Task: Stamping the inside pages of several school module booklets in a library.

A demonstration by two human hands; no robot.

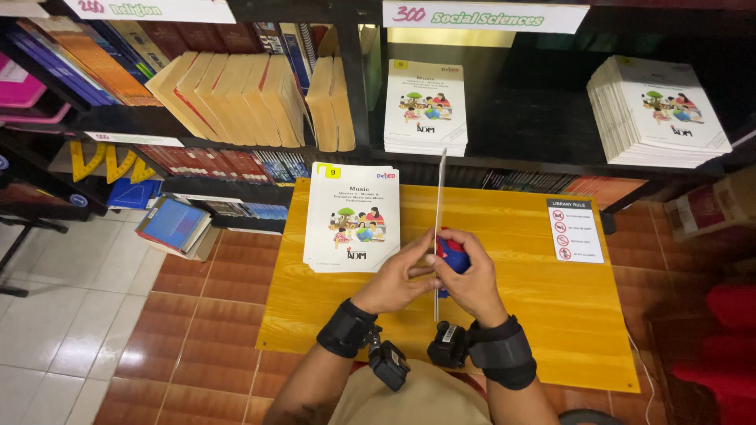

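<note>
Centrally, both hands meet over a yellow table (551, 315). Left hand (394, 279) and right hand (471, 282) are together, fingers closed on a thin booklet (439, 205) held edge-on & upright, so it shows only as a pale vertical line; a blue-and-red object (453, 256) sits under the right thumb, kind unclear. Black wrist straps w/ small cameras on both forearms.

Left of the hands: stack of white booklets (352, 216) flat on the table, cover w/ colour drawing, small yellow square tag at top-left corner. Right side of table: white rectangular sign (575, 230) w/ four red round prohibition symbols in a column.

Shelf behind: white booklet stack (426, 106), centre compartment, & a taller, tilted stack (665, 110) far right. White strip labels (484, 16) run along the top shelf edge. Left compartments hold upright books (228, 90), tan & red spines.
</note>
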